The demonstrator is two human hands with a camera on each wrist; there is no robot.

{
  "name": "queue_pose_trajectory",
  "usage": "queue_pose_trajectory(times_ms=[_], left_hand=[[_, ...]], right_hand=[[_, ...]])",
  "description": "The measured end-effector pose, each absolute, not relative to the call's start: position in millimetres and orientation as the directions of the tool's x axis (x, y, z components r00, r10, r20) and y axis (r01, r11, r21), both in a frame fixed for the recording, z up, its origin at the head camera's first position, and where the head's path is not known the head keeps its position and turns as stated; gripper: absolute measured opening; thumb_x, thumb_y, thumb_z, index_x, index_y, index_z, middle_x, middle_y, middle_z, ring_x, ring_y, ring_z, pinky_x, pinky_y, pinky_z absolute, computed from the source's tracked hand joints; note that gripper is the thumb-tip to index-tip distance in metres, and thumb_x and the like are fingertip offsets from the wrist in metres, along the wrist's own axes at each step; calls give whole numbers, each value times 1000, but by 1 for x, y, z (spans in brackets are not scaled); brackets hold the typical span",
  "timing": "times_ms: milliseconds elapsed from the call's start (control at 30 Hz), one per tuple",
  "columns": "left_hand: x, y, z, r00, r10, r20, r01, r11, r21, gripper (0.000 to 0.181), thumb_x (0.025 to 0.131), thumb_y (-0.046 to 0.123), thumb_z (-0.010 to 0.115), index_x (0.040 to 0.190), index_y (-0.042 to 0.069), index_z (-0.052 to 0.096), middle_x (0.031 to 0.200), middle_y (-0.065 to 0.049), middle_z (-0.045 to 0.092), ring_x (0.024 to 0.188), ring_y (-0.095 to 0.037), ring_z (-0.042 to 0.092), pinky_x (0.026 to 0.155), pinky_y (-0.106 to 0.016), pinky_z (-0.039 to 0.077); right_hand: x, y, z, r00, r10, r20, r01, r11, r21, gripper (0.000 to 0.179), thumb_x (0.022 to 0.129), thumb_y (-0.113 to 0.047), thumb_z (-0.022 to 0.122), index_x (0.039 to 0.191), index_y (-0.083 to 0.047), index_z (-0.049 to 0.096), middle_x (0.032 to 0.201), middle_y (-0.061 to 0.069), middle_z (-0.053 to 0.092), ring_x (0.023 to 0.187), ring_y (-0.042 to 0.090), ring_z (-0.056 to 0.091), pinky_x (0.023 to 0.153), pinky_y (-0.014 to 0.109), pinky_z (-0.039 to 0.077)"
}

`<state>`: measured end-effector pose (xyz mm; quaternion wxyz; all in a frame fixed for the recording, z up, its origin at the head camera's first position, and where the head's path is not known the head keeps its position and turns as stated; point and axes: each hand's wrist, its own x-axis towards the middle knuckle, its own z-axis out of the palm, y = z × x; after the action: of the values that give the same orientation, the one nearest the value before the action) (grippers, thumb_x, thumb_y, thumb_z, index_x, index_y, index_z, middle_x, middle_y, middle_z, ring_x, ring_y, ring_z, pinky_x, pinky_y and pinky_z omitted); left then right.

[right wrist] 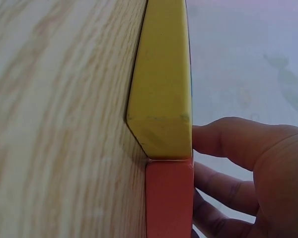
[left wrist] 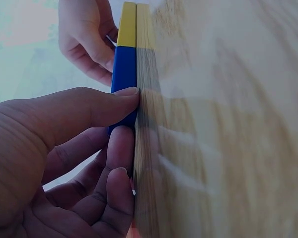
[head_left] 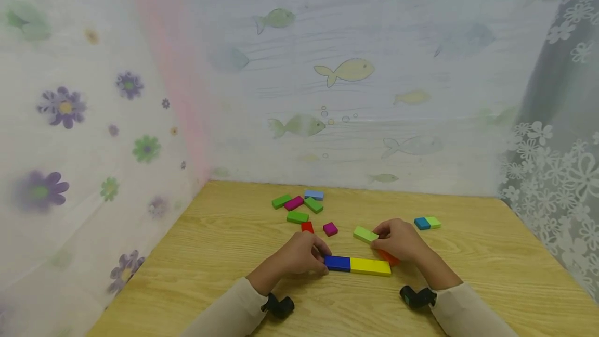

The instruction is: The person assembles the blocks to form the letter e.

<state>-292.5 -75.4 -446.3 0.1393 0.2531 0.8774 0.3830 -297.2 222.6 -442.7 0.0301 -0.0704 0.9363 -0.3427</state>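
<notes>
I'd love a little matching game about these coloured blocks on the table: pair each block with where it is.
Blocks:
1. blue block
2. orange block
3. teal-and-lime pair
4. pale blue block

Places:
A. far back, nearest the curtain
B. at the left hand
C. alone, right of both hands
D. under the right hand

Pairs: 1-B, 2-D, 3-C, 4-A

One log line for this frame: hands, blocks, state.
left hand: pinches blue block | right hand: on orange block | yellow block: flat, between blue and orange | table: loose blocks behind
</notes>
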Motion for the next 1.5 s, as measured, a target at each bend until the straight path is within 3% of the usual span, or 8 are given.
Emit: queue_pose_trajectory(times_ms=[1167,1500], left_hand=[[-292,-77,-450,-832,551,-58,327,572,752,27,76,12,92,101,16,81,89,9,72,77,-9,67,66,-25,56],[-291,-78,-442,-814,577,-58,340,555,760,30,77,21,92,105,16,81,95,9,74,81,-7,68,72,-26,57]], right_hand=[[-291,220,-442,-989,-150,15,-125,758,-640,28,85,-21,83,109,-6,78,96,3,72,82,16,63,72,32,58],[-292,222,-441,-989,-149,18,-127,762,-635,36,86,-24,84,114,-3,76,101,4,73,88,17,65,77,35,59]])
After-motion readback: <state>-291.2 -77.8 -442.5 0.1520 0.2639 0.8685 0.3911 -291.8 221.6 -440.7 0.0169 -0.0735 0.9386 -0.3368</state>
